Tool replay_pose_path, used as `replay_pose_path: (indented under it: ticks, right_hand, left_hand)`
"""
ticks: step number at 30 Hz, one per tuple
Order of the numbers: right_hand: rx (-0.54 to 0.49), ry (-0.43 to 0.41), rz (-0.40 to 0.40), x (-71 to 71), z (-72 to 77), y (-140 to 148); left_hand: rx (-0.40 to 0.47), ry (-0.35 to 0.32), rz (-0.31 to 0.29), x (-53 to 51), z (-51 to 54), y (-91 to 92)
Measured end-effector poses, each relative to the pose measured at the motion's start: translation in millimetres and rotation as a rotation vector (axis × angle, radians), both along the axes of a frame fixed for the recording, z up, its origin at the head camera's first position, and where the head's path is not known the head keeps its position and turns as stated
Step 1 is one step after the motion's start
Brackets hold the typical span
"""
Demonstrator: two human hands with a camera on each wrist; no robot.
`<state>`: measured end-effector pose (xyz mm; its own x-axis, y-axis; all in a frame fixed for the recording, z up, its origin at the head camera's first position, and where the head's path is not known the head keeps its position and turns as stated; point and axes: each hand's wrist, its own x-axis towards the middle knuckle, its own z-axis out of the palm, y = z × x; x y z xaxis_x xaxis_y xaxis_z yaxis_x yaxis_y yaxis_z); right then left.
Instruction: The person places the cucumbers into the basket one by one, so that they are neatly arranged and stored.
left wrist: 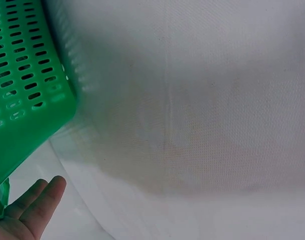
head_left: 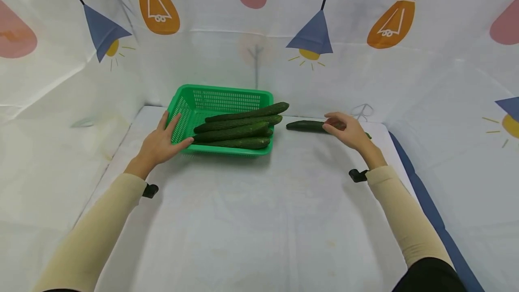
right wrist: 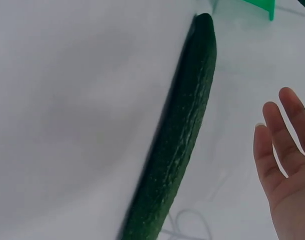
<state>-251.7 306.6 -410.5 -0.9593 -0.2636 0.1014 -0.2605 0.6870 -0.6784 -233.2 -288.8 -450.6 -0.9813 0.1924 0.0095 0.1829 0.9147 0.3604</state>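
A green plastic basket (head_left: pixel 220 88) stands at the back of the table, with several cucumbers (head_left: pixel 231 132) lying lengthwise in it; some ends lean over its right rim. My left hand (head_left: pixel 157 147) touches the basket's left side, fingers spread and thumb at the front left corner. In the left wrist view, straight fingers (left wrist: pixel 45 205) show beside the basket wall (left wrist: pixel 30 117). Right of the basket a single cucumber (head_left: pixel 305 125) lies on the table. Over its right part hovers my right hand (head_left: pixel 348 133); the right wrist view shows fingers (right wrist: pixel 287 145) extended, apart from the cucumber (right wrist: pixel 180 130).
A white cloth covers the table (head_left: pixel 259 220). Behind it hangs a white curtain (head_left: pixel 211 57) printed with lamps and bulbs. Blue fabric (head_left: pixel 425 206) runs along the right table edge. Each wrist carries a small black camera (head_left: pixel 358 175).
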Motion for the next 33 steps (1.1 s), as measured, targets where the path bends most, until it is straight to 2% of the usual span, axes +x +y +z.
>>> replay_pose_path:
  ticks: [9, 13, 19, 24, 28, 33]
  right_hand:
    - [-0.087, 0.086, -0.022, 37.8, -19.4, -0.2]
    - [-0.148, 0.135, -0.066, 53.0, -29.8, -0.6]
    - [-0.208, 0.092, -0.175, 71.0, -46.3, -3.7]
    - [-0.215, 0.066, -0.223, 80.1, -56.5, -9.6]
    - [-0.231, 0.040, -0.246, 86.2, -55.6, -19.9]
    - [-0.267, 0.014, -0.261, 94.9, -40.1, -38.6]
  left_hand:
    - [0.009, -0.006, 0.000, 0.8, 0.1, 4.2]
    - [0.017, -0.006, 0.000, 0.7, 0.2, 5.5]
    - [0.019, -0.001, 0.002, 0.9, 2.0, 5.5]
    - [0.016, 0.008, -0.003, -1.5, 1.1, 4.0]
    - [0.004, -0.006, -0.001, -1.0, -0.4, 2.2]
    - [0.006, -0.008, 0.008, 1.4, 0.1, 0.6]
